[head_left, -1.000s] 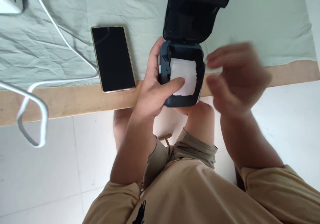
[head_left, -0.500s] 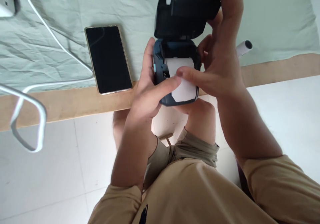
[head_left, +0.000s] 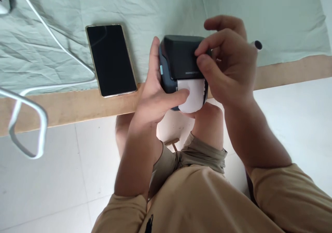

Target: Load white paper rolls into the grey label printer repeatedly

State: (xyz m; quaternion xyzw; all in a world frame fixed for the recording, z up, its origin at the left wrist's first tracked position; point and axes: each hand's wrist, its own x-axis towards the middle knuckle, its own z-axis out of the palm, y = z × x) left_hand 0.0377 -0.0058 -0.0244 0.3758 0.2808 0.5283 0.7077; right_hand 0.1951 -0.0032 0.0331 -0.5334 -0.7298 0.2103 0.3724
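My left hand (head_left: 162, 96) is wrapped around a small dark blue and black portable label printer (head_left: 166, 84), its thumb pressing on a white paper strip (head_left: 193, 98). The strip comes out from under the front edge of the black lid (head_left: 183, 58), which is down over the body. Over the lid's right side is my right hand (head_left: 225, 60), loosely curled, with thumb and forefinger close together near the lid and another finger raised. It holds nothing I can see; whether its fingertips touch the lid, I cannot tell.
Left of the printer lies a dark-screened tablet (head_left: 111, 60) at the edge of the green cloth (head_left: 145, 4). A white cable (head_left: 58, 41) runs from the upper left and hangs over the wooden edge (head_left: 64, 106). Behind my right hand lies a white tube (head_left: 256, 45).
The printer's lid has swung from raised to down over the body. My right hand has left the paper and moved up to the lid. The left hand keeps its hold.
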